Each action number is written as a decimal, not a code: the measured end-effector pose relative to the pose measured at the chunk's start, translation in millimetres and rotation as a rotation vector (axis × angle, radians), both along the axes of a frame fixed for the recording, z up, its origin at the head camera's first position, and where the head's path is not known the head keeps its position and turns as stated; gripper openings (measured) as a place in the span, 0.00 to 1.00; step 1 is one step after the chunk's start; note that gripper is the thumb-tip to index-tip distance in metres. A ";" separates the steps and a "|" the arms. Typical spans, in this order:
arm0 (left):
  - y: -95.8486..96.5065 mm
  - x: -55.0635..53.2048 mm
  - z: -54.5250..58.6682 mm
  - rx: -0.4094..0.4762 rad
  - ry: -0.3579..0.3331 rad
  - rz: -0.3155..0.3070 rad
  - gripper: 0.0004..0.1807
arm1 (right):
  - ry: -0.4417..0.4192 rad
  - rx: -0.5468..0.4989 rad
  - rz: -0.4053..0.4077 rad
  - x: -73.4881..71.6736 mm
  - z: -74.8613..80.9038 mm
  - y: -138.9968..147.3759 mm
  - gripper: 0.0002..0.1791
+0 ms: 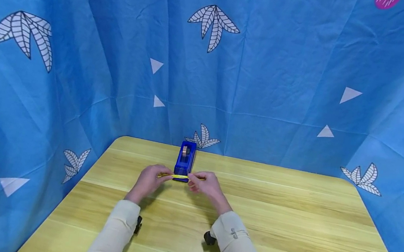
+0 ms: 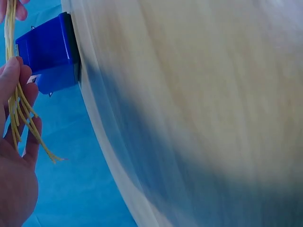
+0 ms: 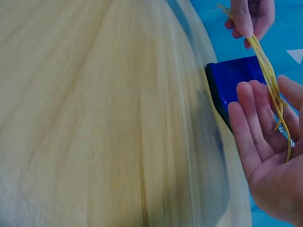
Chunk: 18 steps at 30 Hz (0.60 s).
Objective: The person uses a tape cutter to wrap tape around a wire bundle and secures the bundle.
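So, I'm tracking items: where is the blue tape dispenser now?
In the head view, the blue tape dispenser stands slightly left of centre, at the back of the table, just beyond the yellow strands.

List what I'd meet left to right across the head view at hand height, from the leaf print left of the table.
Left leaf print, left hand, blue tape dispenser, right hand, right leaf print. The yellow strands run from hand to hand, so no single slot.
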State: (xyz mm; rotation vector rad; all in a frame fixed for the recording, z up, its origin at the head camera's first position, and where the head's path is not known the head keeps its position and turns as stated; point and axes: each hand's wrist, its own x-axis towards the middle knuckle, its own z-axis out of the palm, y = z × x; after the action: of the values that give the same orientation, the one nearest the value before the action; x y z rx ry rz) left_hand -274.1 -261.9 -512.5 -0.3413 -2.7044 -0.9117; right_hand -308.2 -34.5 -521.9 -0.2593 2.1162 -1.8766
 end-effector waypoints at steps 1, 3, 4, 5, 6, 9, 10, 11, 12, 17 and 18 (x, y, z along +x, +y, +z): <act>0.3 0.2 0.1 -0.002 0.002 0.003 0.05 | -0.008 -0.008 -0.003 -0.1 0.4 -0.4 0.16; 0.9 0.2 -0.3 -0.008 0.010 0.008 0.05 | -0.023 -0.039 -0.012 -0.3 0.4 -0.7 0.14; 1.1 0.0 -0.6 -0.013 0.017 0.010 0.05 | -0.032 -0.054 -0.020 -0.4 0.5 -0.8 0.13; 1.3 -0.2 -0.8 -0.017 0.021 0.011 0.05 | -0.035 -0.068 -0.027 -0.5 0.2 -0.8 0.12; 1.4 -0.4 -1.2 -0.026 0.027 0.013 0.05 | -0.033 -0.079 -0.034 -0.6 -0.1 -1.0 0.12; 1.9 -1.0 -2.1 -0.060 0.046 0.012 0.05 | -0.042 -0.115 -0.054 -1.9 -1.9 -1.7 0.11; 2.2 -0.9 -1.9 -0.067 0.041 0.011 0.06 | -0.043 -0.122 -0.060 -2.3 -2.4 -1.9 0.11; 2.6 -0.7 -1.6 -0.075 0.036 0.008 0.08 | -0.042 -0.129 -0.065 -2.6 -3.2 -2.1 0.11; 3.2 -0.5 -1.1 -0.083 0.025 0.007 0.09 | -0.045 -0.136 -0.071 -2.9 -4.0 -2.2 0.11; 7.5 0.1 2.3 -0.127 -0.036 0.021 0.18 | -0.066 -0.174 -0.093 -3.8 -7.0 -2.5 0.10; 8.4 -0.1 2.7 -0.136 -0.044 0.026 0.19 | -0.061 -0.178 -0.092 -4.0 -7.7 -2.8 0.10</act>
State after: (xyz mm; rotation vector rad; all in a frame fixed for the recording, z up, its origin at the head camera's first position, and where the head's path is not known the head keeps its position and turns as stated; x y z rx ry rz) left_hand -274.2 -253.5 -509.8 -0.3162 -2.8119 -0.7382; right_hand -312.1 -37.2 -529.6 -0.1440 1.9548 -2.1009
